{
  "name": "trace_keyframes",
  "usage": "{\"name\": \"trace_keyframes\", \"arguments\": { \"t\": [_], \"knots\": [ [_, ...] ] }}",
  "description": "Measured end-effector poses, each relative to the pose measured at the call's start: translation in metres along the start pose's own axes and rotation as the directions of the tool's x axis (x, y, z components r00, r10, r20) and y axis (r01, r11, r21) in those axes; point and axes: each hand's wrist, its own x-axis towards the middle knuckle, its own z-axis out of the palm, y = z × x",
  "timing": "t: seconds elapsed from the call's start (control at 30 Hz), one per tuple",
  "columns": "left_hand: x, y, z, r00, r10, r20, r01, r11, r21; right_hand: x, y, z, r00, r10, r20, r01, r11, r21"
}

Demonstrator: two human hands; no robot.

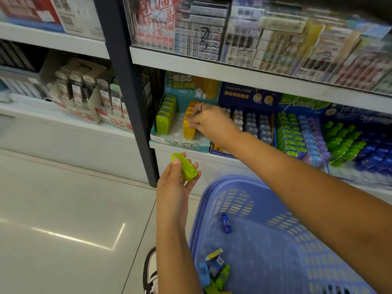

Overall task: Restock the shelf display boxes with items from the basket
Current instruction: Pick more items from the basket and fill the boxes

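Note:
A teal display box [163, 140] stands on the low shelf, with a row of green items [166, 115] at its left and a row of orange items [189, 124] at its middle. My right hand [209, 122] reaches into the box and pinches the front orange item. My left hand [176, 183] is lower, in front of the shelf, and holds a green item [185, 167] of the same kind between thumb and fingers. The purple basket [214, 200] sits below at the right, with several small items [215, 270] and a blue one [226, 223] inside.
Next to the teal box stand a dark blue box [250, 126] of grey items and boxes [305, 136] of green, blue and purple items. A dark shelf post [127, 85] rises at the left. Above it all hangs a shelf [233, 71] of packets. The floor [63, 209] is tiled.

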Motion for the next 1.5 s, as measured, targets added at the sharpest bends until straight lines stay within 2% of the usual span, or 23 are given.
{"name": "trace_keyframes", "arguments": {
  "t": [0.1,0.2,0.43,0.5,0.53,0.57,0.6,0.63,0.7,0.73,0.8,0.9,0.93,0.97,1.0,1.03,1.07,1.1,1.13,1.17,1.2,1.33,1.5],
  "knots": [
    [0.0,0.001,0.001,1.0,0.012,0.008,-0.012,1.0,-0.028,-0.004,0.001,0.004,0.999,-0.021,-0.026,0.02,0.999,-0.047],
    [-0.001,0.004,0.001,1.0,0.005,0.015,-0.004,0.997,-0.078,-0.002,0.001,0.01,0.999,-0.034,0.019,0.033,0.997,0.065],
    [-0.004,0.02,0.0,0.998,0.012,0.063,0.001,0.98,-0.2,-0.007,-0.003,0.005,0.996,0.018,0.085,-0.021,0.999,0.035],
    [-0.004,0.021,0.0,0.997,0.042,0.068,-0.025,0.972,-0.232,-0.02,-0.01,-0.004,0.999,0.038,0.009,-0.039,0.988,0.149],
    [-0.004,0.022,0.0,0.995,0.07,0.065,-0.052,0.967,-0.248,-0.03,-0.015,-0.005,0.994,0.097,-0.044,-0.082,0.96,0.269],
    [-0.002,0.021,0.0,0.993,0.103,0.055,-0.085,0.961,-0.264,-0.042,-0.02,-0.005,0.977,0.197,-0.078,-0.145,0.892,0.429],
    [-0.001,0.021,0.001,0.99,0.134,0.043,-0.117,0.952,-0.284,-0.054,-0.028,-0.006,0.951,0.307,-0.048,-0.218,0.769,0.601],
    [0.001,0.021,0.003,0.986,0.161,0.035,-0.143,0.942,-0.302,-0.064,-0.037,-0.006,0.923,0.379,0.06,-0.29,0.585,0.757],
    [0.004,0.023,0.009,0.978,0.203,0.053,-0.177,0.933,-0.313,-0.076,-0.051,-0.003,0.88,0.377,0.288,-0.38,0.198,0.903],
    [0.006,0.025,0.013,0.973,0.22,0.07,-0.189,0.933,-0.307,-0.077,-0.056,-0.002,0.879,0.366,0.305,-0.366,0.11,0.924],
    [0.011,0.03,0.018,0.964,0.243,0.103,-0.203,0.931,-0.304,-0.071,-0.059,-0.004,0.888,0.394,0.239,-0.287,0.068,0.955],
    [0.022,0.039,0.02,0.951,0.268,0.151,-0.224,0.94,-0.258,-0.053,-0.055,-0.01,0.895,0.418,0.158,-0.213,0.088,0.973],
    [0.027,0.041,0.019,0.951,0.272,0.147,-0.25,0.956,-0.152,-0.045,-0.052,-0.012,0.891,0.44,0.115,-0.191,0.132,0.973],
    [0.031,0.041,0.018,0.951,0.28,0.135,-0.286,0.958,0.029,-0.037,-0.047,-0.015,0.874,0.485,0.031,-0.162,0.231,0.959],
    [0.037,0.04,0.017,0.946,0.299,0.126,-0.322,0.91,0.26,-0.027,-0.04,-0.017,0.843,0.531,-0.088,-0.139,0.372,0.918],
    [0.043,0.038,0.015,0.935,0.329,0.131,-0.348,0.789,0.506,-0.016,-0.032,-0.018,0.808,0.55,-0.208,-0.137,0.52,0.843],
    [0.048,0.035,0.013,0.922,0.347,0.17,-0.356,0.594,0.721,-0.003,-0.025,-0.02,0.787,0.537,-0.303,-0.159,0.651,0.742],
    [0.051,0.032,0.012,0.914,0.33,0.237,-0.358,0.378,0.853,0.011,-0.019,-0.021,0.789,0.506,-0.348,-0.2,0.748,0.633],
    [0.054,0.03,0.011,0.909,0.289,0.3,-0.363,0.199,0.91,0.026,-0.014,-0.02,0.812,0.475,-0.339,-0.253,0.811,0.528],
    [0.055,0.028,0.012,0.906,0.251,0.34,-0.369,0.078,0.926,0.04,-0.011,-0.017,0.844,0.453,-0.287,-0.308,0.848,0.431],
    [0.056,0.026,0.012,0.905,0.232,0.358,-0.371,0.017,0.928,0.051,-0.007,-0.014,0.87,0.44,-0.223,-0.348,0.868,0.353],
    [0.057,0.026,0.012,0.892,0.259,0.371,-0.378,-0.024,0.926,0.078,0.006,0.0,0.921,0.39,0.004,-0.378,0.891,0.251],
    [0.057,0.025,0.011,0.902,0.239,0.361,-0.365,-0.029,0.931,0.091,0.004,0.001,0.929,0.364,0.06,-0.369,0.915,0.164]
  ]
}}
